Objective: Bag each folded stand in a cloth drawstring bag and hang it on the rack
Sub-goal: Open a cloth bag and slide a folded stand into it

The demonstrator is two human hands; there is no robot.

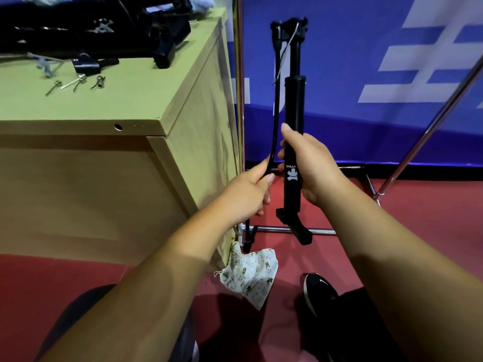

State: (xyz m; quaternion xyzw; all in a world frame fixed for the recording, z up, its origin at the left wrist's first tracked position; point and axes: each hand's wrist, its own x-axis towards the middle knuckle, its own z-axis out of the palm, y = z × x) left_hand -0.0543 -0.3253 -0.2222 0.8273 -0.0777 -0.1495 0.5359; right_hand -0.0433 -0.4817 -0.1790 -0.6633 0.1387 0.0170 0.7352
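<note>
A black folded stand [294, 100] is held upright in front of me, its foot piece at the bottom above the floor. My right hand [308, 165] grips its tube near the white logo. My left hand [251, 192] grips the thin black hose or strap [274, 121] that runs from the stand's top down its left side. A printed cloth drawstring bag [251, 275] hangs below my left hand, by the cabinet's corner. Chrome rack tubes [285, 229] run along the floor behind the stand.
A wooden cabinet [104, 163] stands at left, with more black stands [99, 30] and small metal fittings [78, 82] on its top. A slanted chrome rack pole [431, 126] rises at right. A blue banner fills the back. My black shoe [320, 291] is on the red floor.
</note>
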